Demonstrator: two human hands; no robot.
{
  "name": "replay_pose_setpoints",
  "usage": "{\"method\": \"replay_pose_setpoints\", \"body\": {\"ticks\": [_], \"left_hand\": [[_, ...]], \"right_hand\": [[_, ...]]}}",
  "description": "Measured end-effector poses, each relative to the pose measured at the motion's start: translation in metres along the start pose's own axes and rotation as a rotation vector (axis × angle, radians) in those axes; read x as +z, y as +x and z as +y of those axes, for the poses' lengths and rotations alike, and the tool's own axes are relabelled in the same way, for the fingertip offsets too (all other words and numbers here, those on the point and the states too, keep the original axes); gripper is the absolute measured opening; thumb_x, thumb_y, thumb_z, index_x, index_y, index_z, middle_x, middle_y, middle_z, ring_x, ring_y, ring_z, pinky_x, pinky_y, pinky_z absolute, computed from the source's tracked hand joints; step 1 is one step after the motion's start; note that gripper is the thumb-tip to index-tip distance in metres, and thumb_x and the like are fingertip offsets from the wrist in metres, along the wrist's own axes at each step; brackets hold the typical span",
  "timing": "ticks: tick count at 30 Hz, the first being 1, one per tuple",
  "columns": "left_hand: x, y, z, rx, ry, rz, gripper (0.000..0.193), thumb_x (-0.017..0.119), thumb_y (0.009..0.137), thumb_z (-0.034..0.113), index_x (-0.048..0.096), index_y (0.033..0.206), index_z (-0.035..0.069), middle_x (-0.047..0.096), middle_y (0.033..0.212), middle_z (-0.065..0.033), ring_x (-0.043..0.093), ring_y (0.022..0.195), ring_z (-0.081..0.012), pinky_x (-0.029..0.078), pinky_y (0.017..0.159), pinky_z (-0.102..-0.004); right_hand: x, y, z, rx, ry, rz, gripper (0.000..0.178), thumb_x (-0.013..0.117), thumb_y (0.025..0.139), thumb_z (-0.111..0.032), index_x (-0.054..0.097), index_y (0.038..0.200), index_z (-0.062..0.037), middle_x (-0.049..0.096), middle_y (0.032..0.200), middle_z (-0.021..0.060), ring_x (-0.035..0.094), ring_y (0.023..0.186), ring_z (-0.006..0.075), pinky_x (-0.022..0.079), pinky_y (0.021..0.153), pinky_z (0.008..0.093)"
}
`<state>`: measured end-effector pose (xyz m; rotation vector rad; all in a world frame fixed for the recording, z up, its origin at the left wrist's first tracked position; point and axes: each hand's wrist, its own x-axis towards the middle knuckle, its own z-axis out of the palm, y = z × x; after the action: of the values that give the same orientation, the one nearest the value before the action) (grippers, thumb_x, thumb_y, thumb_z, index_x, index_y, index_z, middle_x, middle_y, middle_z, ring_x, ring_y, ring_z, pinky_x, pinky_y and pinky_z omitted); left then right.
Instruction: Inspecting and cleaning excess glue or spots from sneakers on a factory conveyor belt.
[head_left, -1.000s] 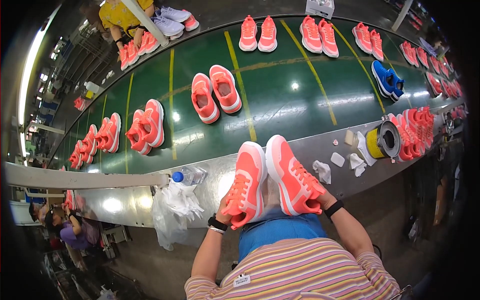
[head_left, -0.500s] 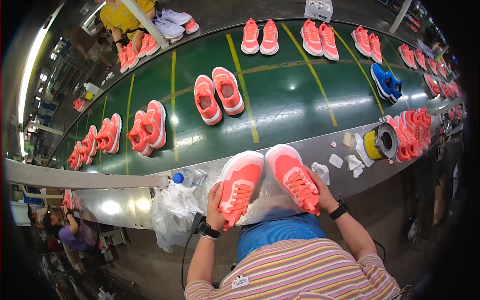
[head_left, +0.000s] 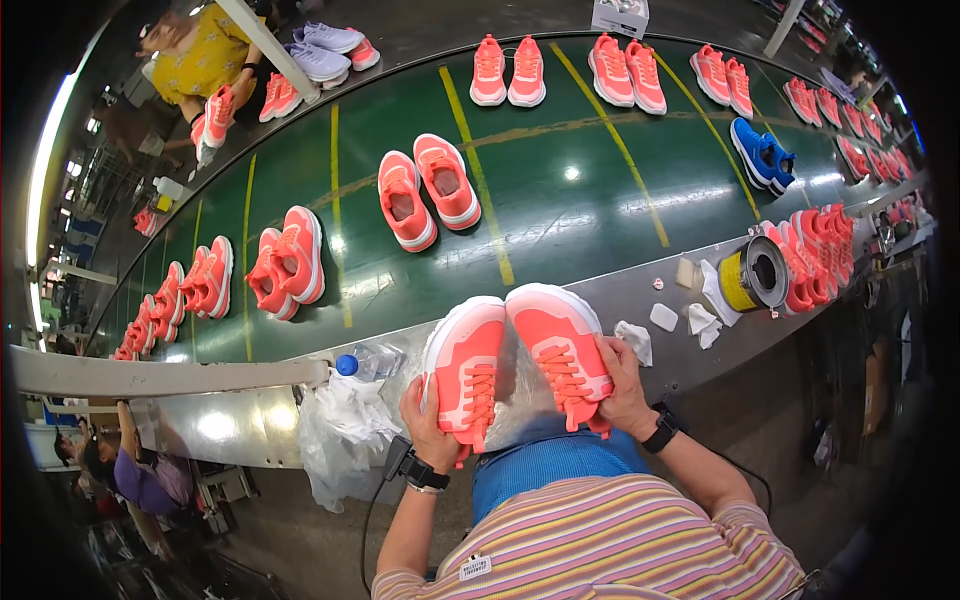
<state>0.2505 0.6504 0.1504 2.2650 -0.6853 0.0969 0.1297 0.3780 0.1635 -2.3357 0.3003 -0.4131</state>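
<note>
Two coral sneakers with white soles are held side by side above the metal ledge (head_left: 230,405), toes pointing away from me and almost touching. My left hand (head_left: 428,425) grips the left sneaker (head_left: 466,365) along its outer side near the heel. Around the heel and outer side of the right sneaker (head_left: 560,350) my right hand (head_left: 625,390) is closed. Both shoes are laced in orange, with their uppers turned up. The palm side of each hand is hidden behind its shoe.
Beyond the ledge runs a green conveyor (head_left: 400,285) with coral pairs and a blue pair (head_left: 762,157). A yellow tin (head_left: 738,283), white scraps (head_left: 704,325) and more sneakers (head_left: 815,255) lie right; a blue-capped bottle (head_left: 380,362) and plastic bag (head_left: 340,440) left. A co-worker (head_left: 205,60) stands across.
Both held sneakers have turned slightly and their toes have come closer together. The co-worker across the belt now holds up coral sneakers. My view has shifted a little.
</note>
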Motion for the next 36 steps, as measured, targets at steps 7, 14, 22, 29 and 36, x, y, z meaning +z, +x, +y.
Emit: {"method": "replay_pose_setpoints", "body": {"ticks": [7, 14, 22, 29, 36], "left_hand": [[-0.002, -0.009, 0.0, -0.035, 0.063, 0.031, 0.069, 0.066, 0.062, 0.012, 0.044, 0.128, 0.007, 0.039, 0.126, -0.0199, 0.036, 0.113, -0.0374, 0.027, 0.096, -0.046], [0.003, -0.012, 0.006, -0.104, 0.215, 0.015, 0.071, 0.066, 0.062, 0.015, 0.044, 0.129, 0.008, 0.038, 0.126, -0.0208, 0.036, 0.11, -0.0383, 0.027, 0.095, -0.0474], [0.017, -0.006, -0.016, -0.292, -0.115, -0.147, 0.083, 0.071, 0.069, 0.03, 0.029, 0.135, 0.004, 0.041, 0.12, -0.0257, 0.041, 0.105, -0.0385, 0.034, 0.092, -0.0435], [0.024, -0.006, -0.093, -0.554, -0.494, -0.474, 0.063, 0.047, 0.09, 0.036, 0.026, 0.135, -0.003, 0.05, 0.117, -0.0253, 0.05, 0.109, -0.0301, 0.037, 0.093, -0.0344], [-0.004, 0.024, -0.061, -0.694, -0.714, -0.526, 0.056, 0.03, 0.096, 0.041, 0.04, 0.127, -0.005, 0.051, 0.119, -0.015, 0.048, 0.109, -0.0177, 0.037, 0.093, -0.0283]], "right_hand": [[0.009, -0.003, -0.005, 0.01, 0.005, 0.006, 0.079, 0.071, 0.062, -0.015, 0.037, 0.133, -0.009, 0.041, 0.118, 0.0186, 0.042, 0.106, 0.0334, 0.032, 0.094, 0.0413], [0.017, -0.001, -0.032, 0.072, -0.152, -0.057, 0.079, 0.068, 0.062, -0.014, 0.035, 0.134, -0.0091, 0.039, 0.118, 0.0198, 0.04, 0.106, 0.0357, 0.031, 0.094, 0.0429], [0.042, 0.022, -0.012, 0.335, 0.325, -0.178, 0.079, 0.069, 0.073, -0.029, 0.028, 0.137, -0.0076, 0.051, 0.108, 0.0147, 0.051, 0.097, 0.0255, 0.042, 0.086, 0.0349], [0.06, 0.039, 0.029, 0.391, 0.539, -0.519, 0.059, 0.057, 0.085, -0.031, 0.034, 0.133, -0.0046, 0.049, 0.122, 0.0151, 0.049, 0.109, 0.021, 0.038, 0.093, 0.0316], [0.052, 0.054, 0.025, 0.631, 0.748, -0.514, 0.054, 0.051, 0.089, -0.033, 0.039, 0.13, 0.0003, 0.052, 0.12, 0.0122, 0.05, 0.106, 0.0157, 0.04, 0.09, 0.0275]]}}
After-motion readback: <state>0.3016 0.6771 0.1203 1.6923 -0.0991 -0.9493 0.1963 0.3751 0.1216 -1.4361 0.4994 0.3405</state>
